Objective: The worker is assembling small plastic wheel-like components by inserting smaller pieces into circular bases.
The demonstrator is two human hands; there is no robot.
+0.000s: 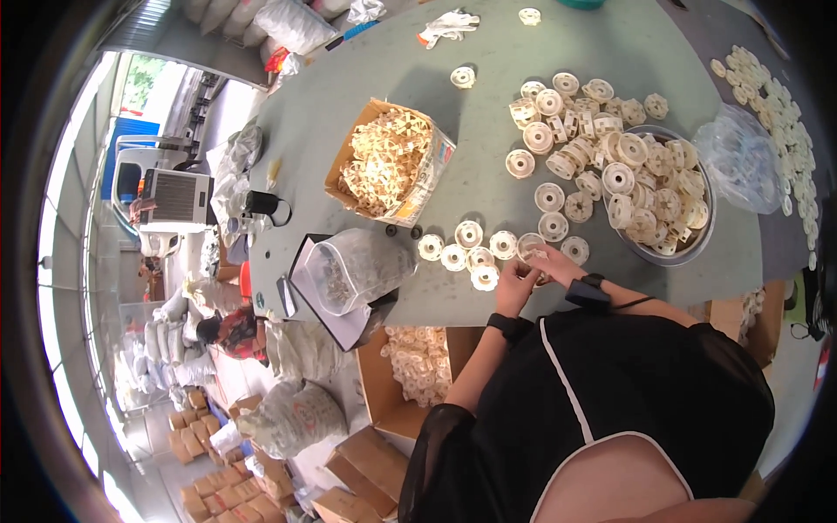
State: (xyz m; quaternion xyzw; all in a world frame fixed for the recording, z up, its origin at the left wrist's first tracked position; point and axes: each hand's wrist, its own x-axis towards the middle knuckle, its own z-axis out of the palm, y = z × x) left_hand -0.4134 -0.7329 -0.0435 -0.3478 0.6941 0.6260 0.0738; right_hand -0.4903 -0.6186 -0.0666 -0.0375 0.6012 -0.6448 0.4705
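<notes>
My left hand (514,289) is closed in a pinch at the table's near edge; what its fingertips hold is too small to make out. Close beside it, my right hand (556,265) has its fingers closed at the edge of a round cream plastic part (529,245), partly covering it. Similar spoked, wheel-like parts (469,234) lie in a small group to the left of my hands. A separate round part (575,250) rests just right of my right hand. Farther right, a metal bowl (708,209) is heaped with these parts, and a loose pile (567,122) spreads beyond it.
A cardboard box (432,179) of small cream pieces stands left of centre. Nearer, a clear plastic tub (362,270) lies tilted, small bits inside. A clear plastic bag (741,161) sits right of the bowl. Below the table edge is an open carton (384,383) of cream parts.
</notes>
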